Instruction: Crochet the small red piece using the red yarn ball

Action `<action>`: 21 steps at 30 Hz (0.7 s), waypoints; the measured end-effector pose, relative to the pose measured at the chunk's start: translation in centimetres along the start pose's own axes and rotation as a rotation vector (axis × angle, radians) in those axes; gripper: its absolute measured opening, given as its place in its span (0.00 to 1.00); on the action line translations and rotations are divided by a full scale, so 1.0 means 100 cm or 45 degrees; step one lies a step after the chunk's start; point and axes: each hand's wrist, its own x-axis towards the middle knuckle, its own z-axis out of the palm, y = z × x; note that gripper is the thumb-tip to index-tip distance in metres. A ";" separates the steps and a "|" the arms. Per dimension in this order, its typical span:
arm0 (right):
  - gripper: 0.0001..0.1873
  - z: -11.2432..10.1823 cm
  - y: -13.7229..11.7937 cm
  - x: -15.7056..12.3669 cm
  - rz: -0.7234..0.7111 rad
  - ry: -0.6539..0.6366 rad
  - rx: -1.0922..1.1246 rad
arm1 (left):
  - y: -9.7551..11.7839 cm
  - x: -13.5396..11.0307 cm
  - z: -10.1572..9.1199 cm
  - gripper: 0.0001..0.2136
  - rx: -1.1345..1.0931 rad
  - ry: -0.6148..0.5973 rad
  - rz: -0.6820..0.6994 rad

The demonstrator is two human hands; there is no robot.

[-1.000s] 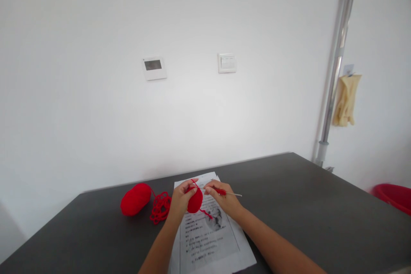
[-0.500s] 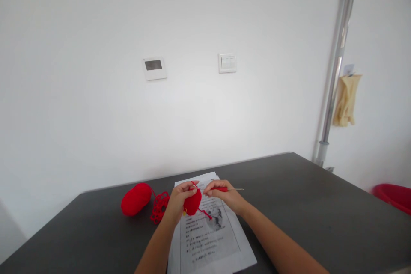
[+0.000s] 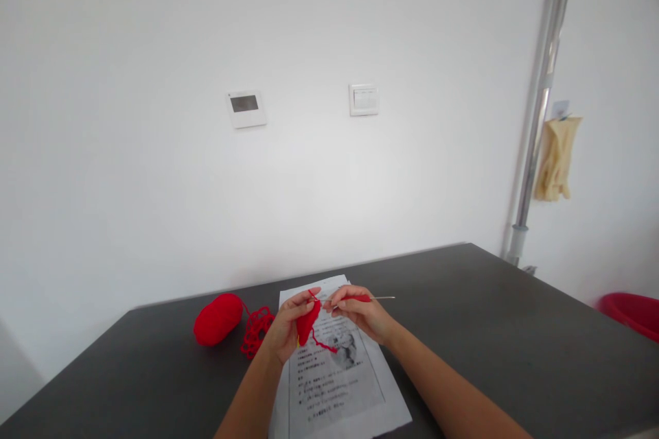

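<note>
My left hand [image 3: 286, 329] pinches a small round red crochet piece [image 3: 307, 321] above a printed paper sheet [image 3: 334, 384]. Red yarn runs over its forefinger. My right hand [image 3: 357, 312] grips a crochet hook [image 3: 368, 299] with a red handle; the metal end sticks out to the right and the working end meets the top of the piece. A red yarn ball [image 3: 217, 318] lies to the left on the dark table [image 3: 489, 329], with a loose red openwork crochet piece [image 3: 256, 331] beside it.
A white wall with a small display panel [image 3: 246, 108] and a light switch [image 3: 364, 99] stands behind the table. A metal pole [image 3: 538, 116] rises at the right with yellow gloves [image 3: 556, 159] hanging by it. A red tub [image 3: 631, 314] sits low at far right.
Both hands have lifted slightly. The red piece has turned more edge-on, and the hook's shaft now points more level and higher to the right.
</note>
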 end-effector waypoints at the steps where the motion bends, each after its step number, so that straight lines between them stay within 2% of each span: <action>1: 0.07 0.000 -0.001 0.000 -0.007 -0.002 -0.033 | 0.000 0.001 0.000 0.17 0.017 0.007 0.009; 5: 0.02 -0.004 -0.005 0.000 -0.014 -0.018 -0.181 | -0.001 0.006 -0.002 0.16 0.108 0.040 0.064; 9: 0.04 -0.008 -0.008 0.001 0.002 -0.044 -0.202 | -0.002 0.006 -0.001 0.16 0.111 0.041 0.095; 13: 0.08 -0.008 -0.007 0.000 0.016 -0.074 -0.124 | -0.002 0.001 0.003 0.16 0.045 -0.031 0.046; 17: 0.11 -0.003 -0.001 0.000 -0.017 -0.028 -0.121 | -0.003 -0.001 0.005 0.17 0.023 -0.067 0.037; 21: 0.07 0.004 0.003 -0.001 -0.089 0.057 -0.249 | -0.003 0.000 0.006 0.18 0.047 -0.042 0.090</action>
